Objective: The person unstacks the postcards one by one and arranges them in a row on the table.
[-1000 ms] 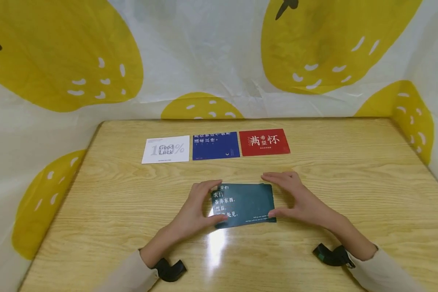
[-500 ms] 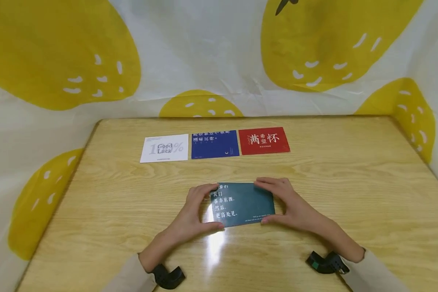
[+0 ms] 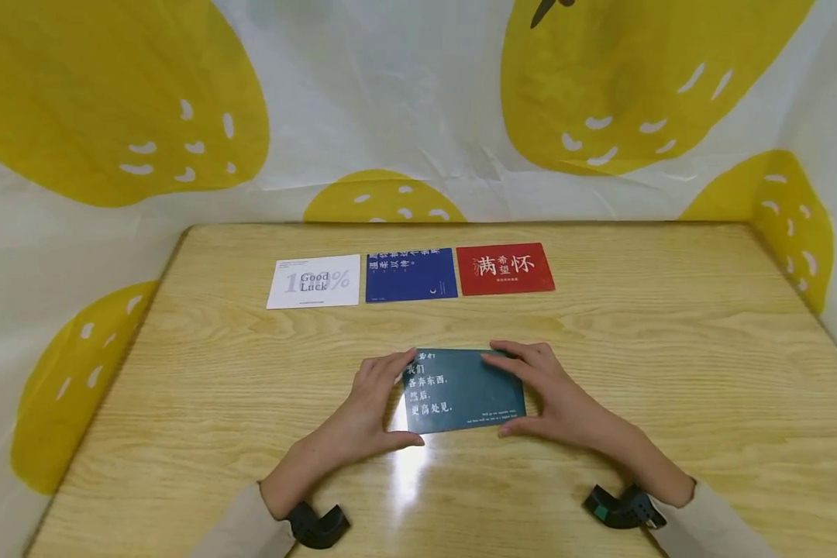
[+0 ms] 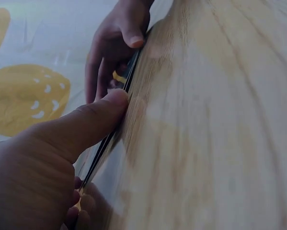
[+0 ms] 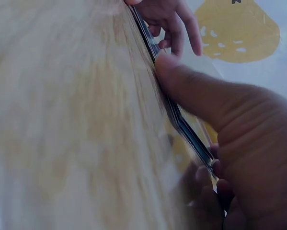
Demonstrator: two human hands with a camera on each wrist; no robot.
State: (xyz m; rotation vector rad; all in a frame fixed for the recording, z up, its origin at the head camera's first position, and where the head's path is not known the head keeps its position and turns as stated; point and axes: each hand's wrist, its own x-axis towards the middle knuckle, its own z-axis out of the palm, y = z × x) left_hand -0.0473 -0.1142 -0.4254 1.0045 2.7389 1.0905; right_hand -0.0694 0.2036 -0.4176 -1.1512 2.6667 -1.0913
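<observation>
A small stack of dark green postcards with white printed characters lies on the table before me. My left hand holds its left end, fingers at the far corner and thumb at the near edge. At the right end my right hand spans the stack the same way, with one finger over the top card. Close up, the left thumb touches the stack's edge in the left wrist view. The right thumb does likewise in the right wrist view, where layered card edges show.
Behind the stack lie a white "Good Luck" postcard, a blue postcard and a red postcard in a row. The wooden table ends at a curtain with yellow fruit prints.
The right hand has moved left onto the stack's right end. Cards that stuck out at the right and top now lie more evenly together. The left thumb has slid off the top card to the near edge.
</observation>
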